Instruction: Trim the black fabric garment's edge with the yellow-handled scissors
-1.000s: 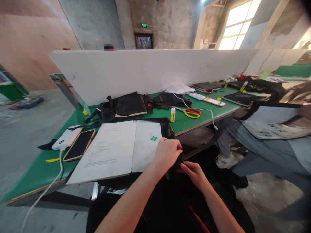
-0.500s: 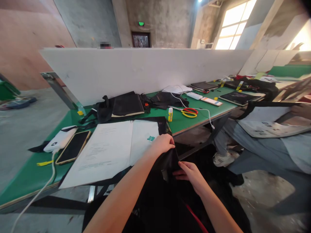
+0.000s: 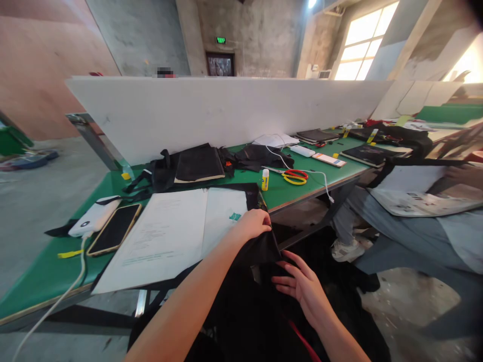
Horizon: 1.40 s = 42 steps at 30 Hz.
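An open book (image 3: pixel 166 231) with white pages lies at the table's front edge, black fabric (image 3: pixel 260 246) around its border and hanging off the right side. My left hand (image 3: pixel 256 222) pinches that black fabric at the book's right edge, fingertips closed on it. Lower and to the right is my right hand (image 3: pixel 298 281), its fingers spread apart beside the hanging fabric's edge. Whether its fingertips touch the cloth is hard to tell. A small green print (image 3: pixel 234 216) shows on the page near my left wrist.
A glue stick (image 3: pixel 265 179) and red-and-yellow scissors (image 3: pixel 294 176) lie beyond the book on the green table (image 3: pixel 320 183). On the left are a phone (image 3: pixel 115 229) and a white power bank (image 3: pixel 95 216) with a cable. At right, a seated person holds another open book (image 3: pixel 418 193).
My right hand has let go of the fabric edge and its fingers have spread, moving slightly down and right. My left hand keeps its pinch in the same place.
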Each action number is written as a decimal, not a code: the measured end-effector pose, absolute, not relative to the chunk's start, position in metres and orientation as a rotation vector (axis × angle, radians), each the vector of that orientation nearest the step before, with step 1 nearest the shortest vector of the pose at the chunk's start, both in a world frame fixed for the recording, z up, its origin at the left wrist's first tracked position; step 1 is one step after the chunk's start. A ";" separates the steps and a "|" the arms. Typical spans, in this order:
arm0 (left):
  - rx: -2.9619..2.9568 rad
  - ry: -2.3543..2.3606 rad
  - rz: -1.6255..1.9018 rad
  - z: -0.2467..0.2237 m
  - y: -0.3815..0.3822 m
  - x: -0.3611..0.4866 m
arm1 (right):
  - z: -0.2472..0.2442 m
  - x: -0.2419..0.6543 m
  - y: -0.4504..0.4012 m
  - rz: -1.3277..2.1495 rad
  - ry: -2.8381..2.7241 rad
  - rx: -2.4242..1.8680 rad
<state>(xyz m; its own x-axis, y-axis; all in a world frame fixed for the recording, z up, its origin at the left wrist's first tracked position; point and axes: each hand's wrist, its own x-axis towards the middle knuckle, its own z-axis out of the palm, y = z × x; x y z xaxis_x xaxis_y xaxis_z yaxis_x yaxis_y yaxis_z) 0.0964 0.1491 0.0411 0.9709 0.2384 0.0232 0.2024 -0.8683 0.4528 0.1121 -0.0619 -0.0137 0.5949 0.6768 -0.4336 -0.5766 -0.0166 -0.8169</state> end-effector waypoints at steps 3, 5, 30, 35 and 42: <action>2.665 0.294 0.094 0.043 0.148 0.096 | -0.024 0.120 -0.056 0.896 -0.177 -1.376; 2.674 0.285 0.090 0.044 0.147 0.096 | -0.028 0.127 -0.049 0.917 -0.228 -1.455; 2.814 0.360 0.015 0.047 0.139 0.103 | -0.036 0.139 -0.019 1.041 -0.390 -1.448; 2.819 0.365 0.026 0.046 0.139 0.103 | -0.030 0.154 -0.008 0.848 -0.551 -1.529; 2.799 0.412 0.088 0.042 0.137 0.102 | -0.045 0.157 0.007 0.608 -0.716 -1.766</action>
